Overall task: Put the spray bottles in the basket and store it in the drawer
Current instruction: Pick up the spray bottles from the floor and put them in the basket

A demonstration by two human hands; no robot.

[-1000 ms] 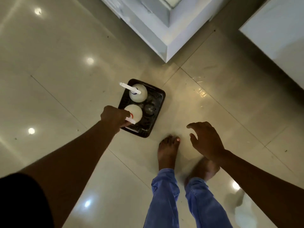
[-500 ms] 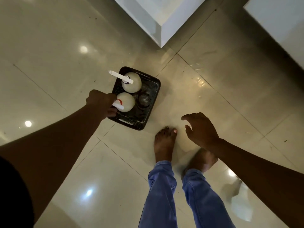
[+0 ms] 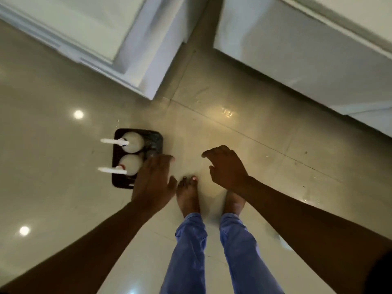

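A dark plastic basket (image 3: 158, 137) stands on the tiled floor, left of my feet. Two white spray bottles stand upright in its left half: the far bottle (image 3: 133, 142) and the near bottle (image 3: 131, 164), their nozzles pointing left. My left hand (image 3: 153, 180) hovers over the basket's near right corner with fingers spread, holding nothing. It covers that corner. My right hand (image 3: 226, 167) hangs open above the floor to the right, fingers curled, apart from the basket.
My bare feet (image 3: 188, 196) in blue trousers stand just right of the basket. A white cabinet corner (image 3: 146, 81) juts out beyond the basket. Another white unit (image 3: 297, 56) runs along the upper right, with a floor gap between them.
My left hand let go of the near bottle's nozzle and moved right, over the basket's near right corner. The view tilted up, showing more of the cabinets. My right hand stayed open.
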